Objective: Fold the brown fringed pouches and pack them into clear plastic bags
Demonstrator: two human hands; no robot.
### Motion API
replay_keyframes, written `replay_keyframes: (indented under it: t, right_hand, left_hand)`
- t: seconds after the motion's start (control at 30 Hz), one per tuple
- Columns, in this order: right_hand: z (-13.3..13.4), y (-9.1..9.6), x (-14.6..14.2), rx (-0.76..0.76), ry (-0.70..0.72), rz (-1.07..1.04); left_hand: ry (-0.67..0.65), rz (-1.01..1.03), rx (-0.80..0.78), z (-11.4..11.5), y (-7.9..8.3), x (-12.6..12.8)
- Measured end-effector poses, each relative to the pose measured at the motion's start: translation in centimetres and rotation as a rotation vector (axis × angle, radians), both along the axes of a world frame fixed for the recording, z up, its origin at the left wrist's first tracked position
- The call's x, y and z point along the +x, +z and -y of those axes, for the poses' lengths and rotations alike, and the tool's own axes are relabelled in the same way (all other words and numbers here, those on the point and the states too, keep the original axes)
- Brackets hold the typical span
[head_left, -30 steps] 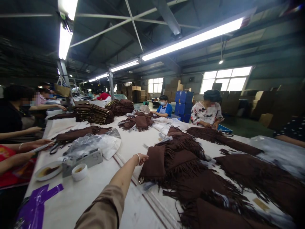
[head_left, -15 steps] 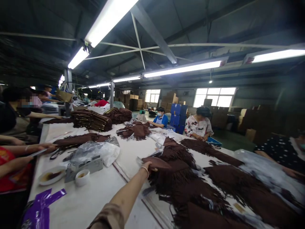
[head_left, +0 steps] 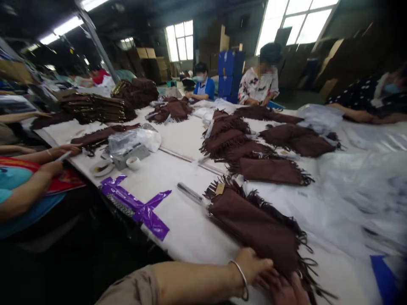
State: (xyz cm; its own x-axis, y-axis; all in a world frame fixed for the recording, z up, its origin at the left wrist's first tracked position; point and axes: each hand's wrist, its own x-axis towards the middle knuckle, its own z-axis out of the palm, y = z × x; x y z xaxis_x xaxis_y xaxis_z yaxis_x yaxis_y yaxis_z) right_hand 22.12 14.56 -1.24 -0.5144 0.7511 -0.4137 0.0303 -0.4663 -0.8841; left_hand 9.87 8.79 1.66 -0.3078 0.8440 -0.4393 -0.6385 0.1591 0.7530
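A dark brown fringed fabric piece [head_left: 254,220] lies on the white table [head_left: 178,173] right in front of me, with a small tan tag [head_left: 219,188] at its far end. My left hand [head_left: 254,266], a bangle on its wrist, reaches across from the left and closes on the near end of this piece. My right hand [head_left: 288,291] touches the same end just below it. The frame's bottom edge cuts this hand off, and its fingers are blurred. A slim metal-grey bar [head_left: 190,193] lies beside the piece's far left corner.
More brown fringed pieces [head_left: 270,169] spread across the table's middle, with stacks [head_left: 95,108] at the far left. Clear plastic sheets [head_left: 359,190] cover the right side. Purple tape strips [head_left: 140,207], a small cup [head_left: 132,162] and a dish [head_left: 101,168] sit to the left. Other people's arms [head_left: 38,182] work along the edges.
My view dropped from the ceiling towards the table. My left hand drew back from the far pile to the near edge with a fringed piece, and my right hand came into view.
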Motion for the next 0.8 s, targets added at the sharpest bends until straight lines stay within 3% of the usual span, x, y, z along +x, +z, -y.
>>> replay_keyframes:
  t: [0.07,0.17,0.23,0.33,0.4,0.47,0.6,0.7,0.8]
  right_hand:
    - [0.2,-1.0,1.7,-0.138,-0.107,-0.043]
    - [-0.8,-0.9,3.7,-0.331,-0.320,-0.166]
    - [-1.5,-0.2,4.8,-0.381,-0.382,-0.204]
    - [-1.5,0.5,5.5,-0.502,-0.329,-0.191]
    - [-0.6,0.7,4.6,-0.631,-0.236,-0.208]
    - [0.6,1.0,2.6,-0.710,-0.184,-0.282]
    - [2.1,2.0,-2.2,-0.724,-0.183,-0.359]
    - [1.8,3.3,-4.1,-0.664,-0.224,-0.296]
    - [1.2,4.6,-4.4,-0.621,-0.252,-0.280]
  left_hand:
    - [-0.219,0.067,-0.067,2.6,-2.1,1.6]
    - [-0.279,-0.126,-0.077,5.5,-1.7,-0.6]
    - [-0.182,-0.481,-0.036,7.4,0.2,-3.6]
    - [-0.031,-1.129,0.103,10.1,3.0,-8.3]
    - [0.020,-1.478,0.161,11.3,3.9,-11.1]
    - [0.031,-1.698,0.133,11.8,3.9,-13.5]
    - [-0.053,-1.856,0.076,11.9,2.9,-15.5]
    - [-0.130,-1.857,0.086,11.5,2.5,-14.5]
    - [-0.095,-1.815,0.026,10.8,2.8,-12.9]
